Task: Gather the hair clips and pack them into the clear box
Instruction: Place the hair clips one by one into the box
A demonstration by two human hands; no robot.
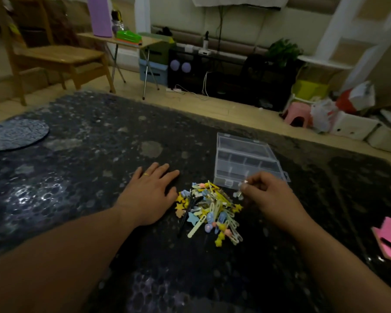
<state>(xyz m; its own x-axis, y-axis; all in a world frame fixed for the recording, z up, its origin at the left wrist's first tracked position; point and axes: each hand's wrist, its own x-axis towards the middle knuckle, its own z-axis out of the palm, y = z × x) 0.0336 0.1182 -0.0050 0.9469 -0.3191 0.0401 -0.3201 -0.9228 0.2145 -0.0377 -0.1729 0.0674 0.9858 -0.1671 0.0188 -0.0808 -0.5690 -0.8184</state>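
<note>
Single wide-angle head cam looks fwd & down, close over table (77, 168) w/ hair clips (209, 211) centred.

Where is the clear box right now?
Head view: the clear box sits on the dark table, right of centre, just beyond the clip pile and the right hand, which pinches a clip.

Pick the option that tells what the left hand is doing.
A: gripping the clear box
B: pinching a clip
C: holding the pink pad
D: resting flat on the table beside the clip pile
D: the left hand lies flat with straight fingers on the dark table, just left of the pile of hair clips.
</note>
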